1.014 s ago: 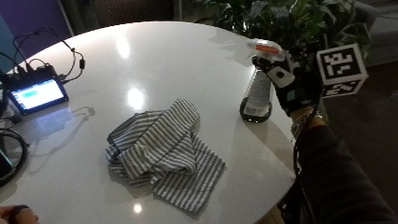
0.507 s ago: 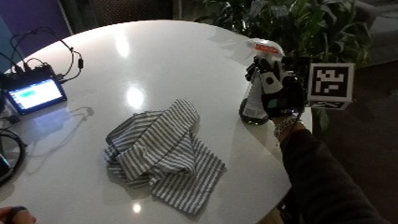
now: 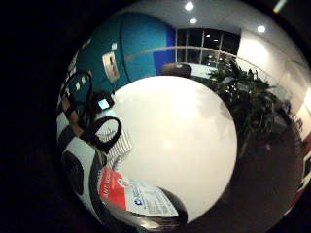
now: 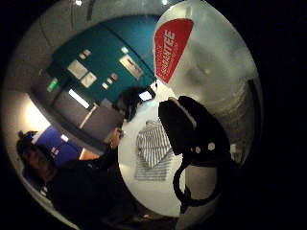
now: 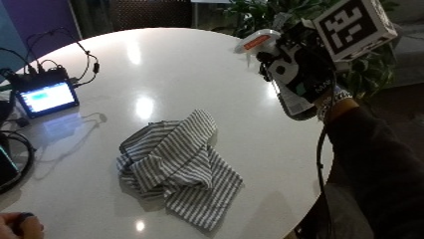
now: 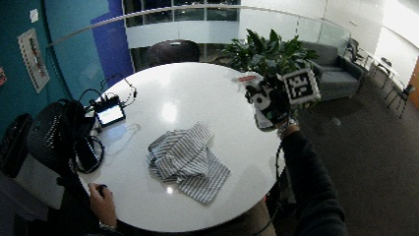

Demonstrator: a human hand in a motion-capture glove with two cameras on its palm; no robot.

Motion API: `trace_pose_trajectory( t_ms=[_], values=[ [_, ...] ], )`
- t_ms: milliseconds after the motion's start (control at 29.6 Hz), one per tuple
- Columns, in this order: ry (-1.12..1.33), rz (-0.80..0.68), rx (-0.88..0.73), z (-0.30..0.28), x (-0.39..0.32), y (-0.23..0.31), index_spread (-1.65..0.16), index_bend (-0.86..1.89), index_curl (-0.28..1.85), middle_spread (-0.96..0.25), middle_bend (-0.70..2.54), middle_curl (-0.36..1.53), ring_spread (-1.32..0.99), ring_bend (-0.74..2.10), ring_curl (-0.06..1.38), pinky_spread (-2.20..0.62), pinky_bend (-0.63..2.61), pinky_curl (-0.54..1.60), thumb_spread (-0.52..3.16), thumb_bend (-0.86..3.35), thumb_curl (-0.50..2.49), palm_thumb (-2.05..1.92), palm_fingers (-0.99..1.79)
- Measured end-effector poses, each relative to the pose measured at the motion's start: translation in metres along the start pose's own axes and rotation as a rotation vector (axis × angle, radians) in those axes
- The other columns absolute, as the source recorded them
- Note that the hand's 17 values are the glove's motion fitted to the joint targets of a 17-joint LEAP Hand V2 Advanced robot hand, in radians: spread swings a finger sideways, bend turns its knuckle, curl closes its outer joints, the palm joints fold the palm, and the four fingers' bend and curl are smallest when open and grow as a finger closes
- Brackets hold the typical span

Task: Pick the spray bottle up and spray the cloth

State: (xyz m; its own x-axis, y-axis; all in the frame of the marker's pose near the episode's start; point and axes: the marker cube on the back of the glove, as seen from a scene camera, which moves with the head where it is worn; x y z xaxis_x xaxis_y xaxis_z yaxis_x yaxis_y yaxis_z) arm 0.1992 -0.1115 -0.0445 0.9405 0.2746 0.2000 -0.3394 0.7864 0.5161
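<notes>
In the outside view my gloved right hand [image 5: 301, 67] grips the spray bottle [image 5: 296, 103] and holds it tilted in the air over the table's right edge. Its white and orange spray head [image 5: 255, 40] points left, over the table. A crumpled grey-and-white striped cloth [image 5: 179, 164] lies on the white round table [image 5: 165, 64], below and left of the bottle. The wide outside view shows the same, with the hand [image 6: 270, 96] high above the cloth [image 6: 187, 157]. The bottle's red and white label [image 3: 131, 194] sits close to the palm, and the bottle [image 4: 211, 62] fills much of the thumb side view.
A small lit screen with cables [image 5: 46, 94] sits at the table's left edge. Potted plants [image 5: 278, 12] stand behind my hand, and a chair [image 6: 173, 51] is at the far side. A bare hand [image 5: 20, 226] rests at the near left corner.
The bottle stood on the table with my hand closing round it; now it is lifted off the surface, raised and tilted. The cloth has not moved.
</notes>
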Motion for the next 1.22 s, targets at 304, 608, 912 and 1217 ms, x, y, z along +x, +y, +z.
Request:
trace_pose_trajectory(
  t_ms=[304, 608, 912, 1217],
  values=[
    [0.247, -0.036, -0.517, 0.010, -0.043, -0.015, -0.28, 0.18, 0.37, -0.23, 0.56, 0.49, -0.22, 0.69, 0.43, -0.32, 0.47, 0.37, 1.26, -0.01, 0.24, 0.59, 1.39],
    [0.391, -0.148, -0.805, 0.054, -0.076, 0.000, -0.28, 0.17, 0.39, -0.23, 0.57, 0.49, -0.22, 0.70, 0.43, -0.32, 0.47, 0.37, 1.28, -0.01, 0.24, 0.59, 1.38],
    [0.598, -0.282, -1.052, 0.104, -0.091, 0.050, -0.28, 0.17, 0.40, -0.24, 0.58, 0.49, -0.22, 0.70, 0.43, -0.31, 0.47, 0.37, 1.28, -0.01, 0.23, 0.59, 1.38],
    [0.592, -0.307, -1.090, 0.115, -0.093, 0.058, -0.28, 0.17, 0.41, -0.24, 0.58, 0.48, -0.22, 0.70, 0.43, -0.31, 0.47, 0.38, 1.29, -0.01, 0.23, 0.59, 1.38]
  ],
)
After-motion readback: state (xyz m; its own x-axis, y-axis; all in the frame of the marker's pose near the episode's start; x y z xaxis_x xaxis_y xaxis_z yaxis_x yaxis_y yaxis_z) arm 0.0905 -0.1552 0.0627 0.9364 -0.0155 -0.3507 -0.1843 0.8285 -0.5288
